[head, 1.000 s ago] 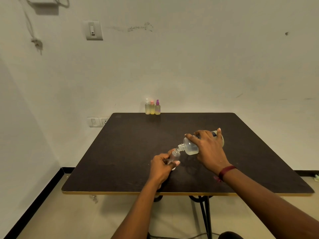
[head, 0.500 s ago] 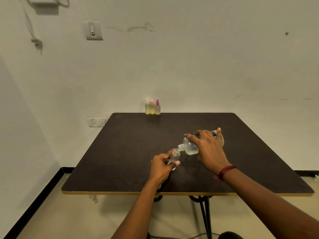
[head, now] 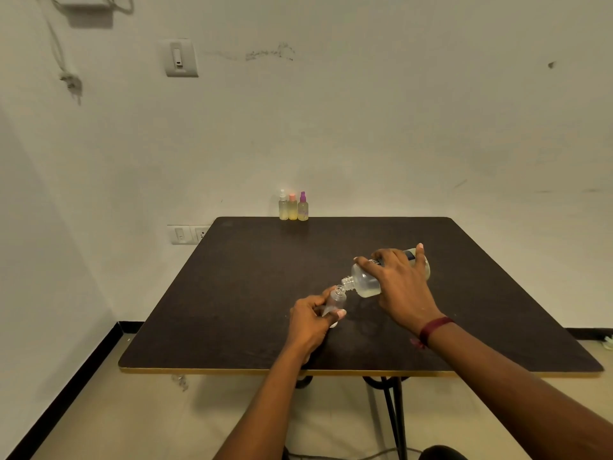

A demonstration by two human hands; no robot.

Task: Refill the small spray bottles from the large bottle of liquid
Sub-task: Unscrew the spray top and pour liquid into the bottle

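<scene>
My right hand [head: 399, 287] grips the large clear bottle [head: 365, 282], tipped on its side with its open neck pointing left and down. Pale liquid lies in its lower half. Just below that neck is the mouth of a small clear bottle [head: 336, 300] with no cap, which my left hand [head: 310, 322] holds tilted above the dark table [head: 248, 293]. Three small spray bottles [head: 293, 207] with white, pink and purple tops stand in a row at the table's far edge, each partly filled with yellowish liquid.
The table's front edge [head: 331, 371] runs just behind my forearms. A white wall stands right behind the table, with a socket plate [head: 187, 234] at the left. Black table legs [head: 393, 413] show under the front edge.
</scene>
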